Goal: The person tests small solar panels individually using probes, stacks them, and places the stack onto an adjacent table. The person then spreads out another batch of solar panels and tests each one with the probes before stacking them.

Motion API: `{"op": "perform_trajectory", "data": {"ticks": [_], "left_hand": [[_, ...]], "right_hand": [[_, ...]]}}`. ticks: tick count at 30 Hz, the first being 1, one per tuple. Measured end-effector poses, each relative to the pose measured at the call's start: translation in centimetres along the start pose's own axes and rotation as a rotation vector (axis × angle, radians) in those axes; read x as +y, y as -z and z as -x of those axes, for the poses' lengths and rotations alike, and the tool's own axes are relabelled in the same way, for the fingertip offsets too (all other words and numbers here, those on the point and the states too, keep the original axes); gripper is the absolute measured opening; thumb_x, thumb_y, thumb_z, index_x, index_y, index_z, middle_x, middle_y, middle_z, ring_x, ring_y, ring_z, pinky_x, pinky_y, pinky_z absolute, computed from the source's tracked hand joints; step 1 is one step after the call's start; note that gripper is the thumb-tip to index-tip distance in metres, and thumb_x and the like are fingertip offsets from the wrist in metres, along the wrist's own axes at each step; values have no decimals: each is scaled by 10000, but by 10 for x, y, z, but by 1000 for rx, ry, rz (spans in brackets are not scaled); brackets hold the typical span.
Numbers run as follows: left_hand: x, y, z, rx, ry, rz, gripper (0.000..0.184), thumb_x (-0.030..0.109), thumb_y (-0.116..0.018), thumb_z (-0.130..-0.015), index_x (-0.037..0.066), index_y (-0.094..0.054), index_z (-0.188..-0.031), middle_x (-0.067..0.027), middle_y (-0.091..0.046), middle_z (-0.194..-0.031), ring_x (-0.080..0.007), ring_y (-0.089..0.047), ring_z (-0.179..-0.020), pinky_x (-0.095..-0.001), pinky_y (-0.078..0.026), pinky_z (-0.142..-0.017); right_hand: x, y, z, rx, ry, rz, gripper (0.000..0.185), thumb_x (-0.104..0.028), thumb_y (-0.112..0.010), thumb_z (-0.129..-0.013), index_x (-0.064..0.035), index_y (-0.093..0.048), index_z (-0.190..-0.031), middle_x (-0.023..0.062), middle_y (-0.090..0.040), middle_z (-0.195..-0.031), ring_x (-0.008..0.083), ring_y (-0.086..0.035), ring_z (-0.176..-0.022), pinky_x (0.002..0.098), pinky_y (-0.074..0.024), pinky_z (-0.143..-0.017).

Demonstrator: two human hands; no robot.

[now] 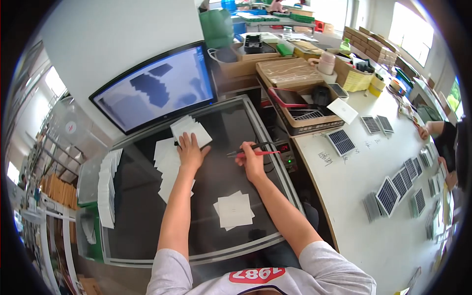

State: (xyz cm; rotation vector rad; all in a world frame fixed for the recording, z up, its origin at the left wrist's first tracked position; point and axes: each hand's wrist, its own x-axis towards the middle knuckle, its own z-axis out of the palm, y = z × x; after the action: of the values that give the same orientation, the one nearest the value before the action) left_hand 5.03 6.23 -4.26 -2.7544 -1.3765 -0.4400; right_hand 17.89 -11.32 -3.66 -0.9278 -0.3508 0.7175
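Note:
My left hand (pixel 191 153) lies with spread fingers on the upper part of a fanned-out pile of white square panels (pixel 169 172) on the dark glass tabletop (pixel 142 201). In my right hand (pixel 252 163), to the right of that pile, are a red test probe (pixel 268 153) and a black test probe (pixel 261 144). Their metal tips point left, above the glass and apart from the panels. Nearer to me lies a small stack of white panels (pixel 235 210), turned against each other. A long overlapping row of white panels (pixel 106 189) runs along the left side.
A monitor (pixel 157 88) behind the glass shows dark panel shapes. Right of it stands a cardboard box (pixel 314 123) with odds and ends. The white table (pixel 329 182) carries several small solar panels (pixel 388 195). Another person's hand (pixel 424 132) rests at its far side.

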Motion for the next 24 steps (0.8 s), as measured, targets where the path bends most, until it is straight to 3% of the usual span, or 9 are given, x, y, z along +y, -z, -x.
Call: {"op": "perform_trajectory", "data": {"ticks": [6, 9, 12, 13, 16, 17, 24], "left_hand": [[33, 47, 61, -311, -422, 220, 475, 249, -618, -879, 160, -538, -1338, -186, -357, -1483, -372, -331, -1368, -506, -308, -1085], [17, 47, 70, -352, -456, 280, 335, 152, -572, -909, 153, -620, -1240, -172, -427, -1439, -374, -384, -1331, -417, -363, -1075], [20, 62, 77, -373, -326, 455, 304, 145, -615, -871, 140, -657, -1173, -163, -458, -1419, -351, -410, -1317, -393, -365, -1076], [23, 62, 81, -331, -315, 434, 442, 210, -723, -792, 111, -620, -1210, -166, -455, -1416, -334, -415, -1314, -406, -366, -1071], [33, 67, 90, -261, -320, 327, 662, 293, -811, -694, 65, -558, -1262, -161, -453, -1413, -329, -407, -1317, -423, -370, -1059], [32, 63, 91, -269, -330, 307, 826, 338, -845, -636, 37, -489, -1318, -147, -453, -1407, -325, -395, -1320, -445, -371, -1045], [33, 60, 93, -202, -314, 378, 849, 302, -857, -618, 65, -481, -1341, -128, -482, -1342, -313, -410, -1276, -469, -366, -1022]], "right_hand": [[8, 5, -1, 14, 38, -39, 208, -247, -580, -924, -53, -537, -864, 51, -545, -676, 148, -556, -519, 269, -407, -472], [7, 5, 7, 16, 87, 66, 203, -225, -574, -940, -32, -547, -881, 46, -568, -660, 116, -548, -515, 248, -406, -472], [7, -4, 17, -55, 154, 266, 210, -198, -593, -936, -2, -573, -863, 32, -570, -639, 92, -539, -518, 244, -429, -486], [10, -5, 18, -97, 147, 312, 208, -194, -597, -933, -1, -580, -858, 32, -575, -637, 89, -543, -523, 243, -432, -490], [13, -5, 17, -186, 143, 451, 202, -184, -607, -925, 0, -598, -845, 32, -590, -632, 82, -556, -537, 239, -439, -502], [13, -6, 16, -198, 140, 493, 200, -184, -609, -923, -1, -603, -842, 33, -596, -631, 81, -562, -542, 239, -442, -506], [15, -8, 17, -227, 189, 647, 194, -163, -607, -929, -3, -592, -821, 8, -576, -648, 65, -559, -566, 227, -439, -520]]}}
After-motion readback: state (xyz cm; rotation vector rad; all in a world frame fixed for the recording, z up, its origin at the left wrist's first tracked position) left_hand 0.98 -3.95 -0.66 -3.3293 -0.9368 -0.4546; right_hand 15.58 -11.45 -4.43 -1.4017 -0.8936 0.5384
